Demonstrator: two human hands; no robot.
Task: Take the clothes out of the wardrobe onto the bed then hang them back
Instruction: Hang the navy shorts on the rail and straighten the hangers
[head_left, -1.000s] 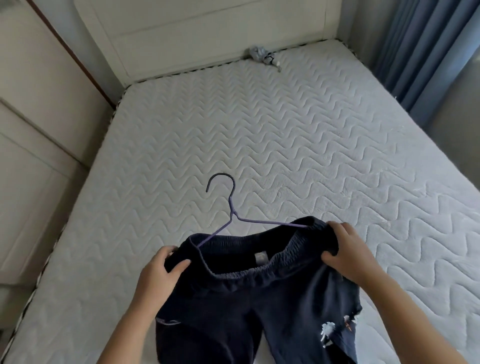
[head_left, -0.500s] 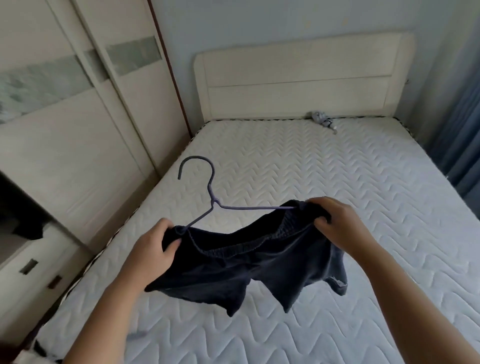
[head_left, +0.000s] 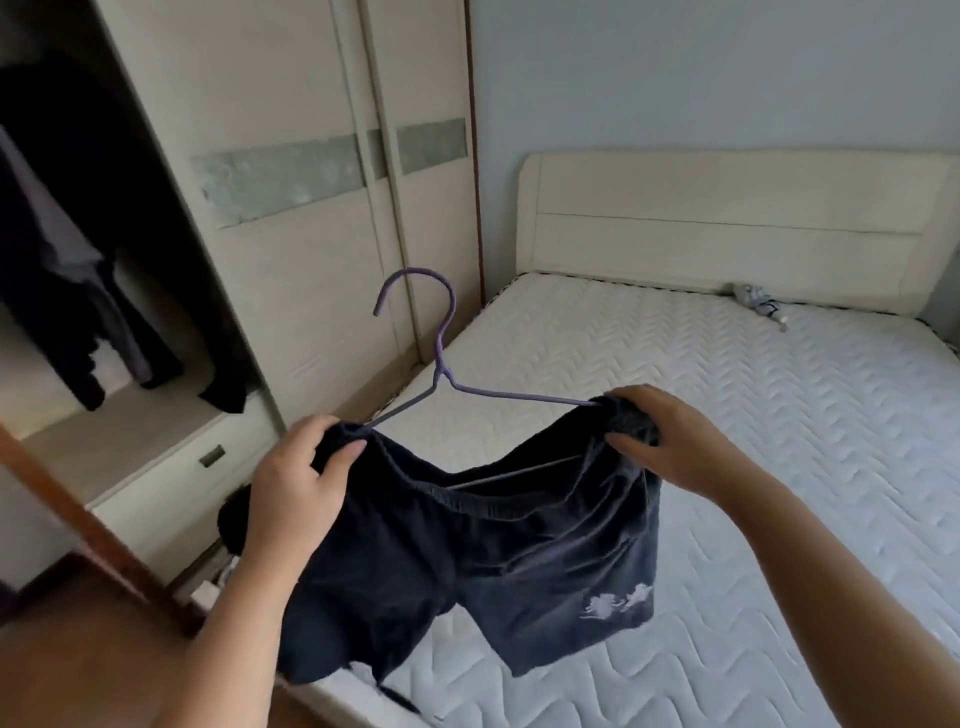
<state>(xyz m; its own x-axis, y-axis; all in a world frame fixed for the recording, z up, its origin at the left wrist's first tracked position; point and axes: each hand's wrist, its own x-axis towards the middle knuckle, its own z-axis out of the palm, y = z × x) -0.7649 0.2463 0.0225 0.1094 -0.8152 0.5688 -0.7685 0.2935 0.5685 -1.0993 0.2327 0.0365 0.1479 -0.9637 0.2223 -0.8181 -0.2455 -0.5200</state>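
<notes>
Above the near left corner of the bed (head_left: 753, 415), a pair of dark navy shorts (head_left: 467, 561) hangs in the air, held by its waistband and clear of the mattress. The left hand (head_left: 296, 483) grips the left end of the waistband, thumb pressed over the front of the cloth. The right hand (head_left: 670, 441) clutches the bunched right end, fingers curled round it. A purple hanger (head_left: 441, 343) sits inside the shorts: both its shoulders run into the waistband, its lower bar shows in the opening, and its hook stands up between the hands. A white print marks the right leg. Left of the bed stands the wardrobe (head_left: 291, 260), its near side open with dark clothes (head_left: 57, 270) hanging inside above a drawer (head_left: 171, 483). A small grey bundle (head_left: 753, 299) lies at the far edge, against the headboard (head_left: 727, 223).
</notes>
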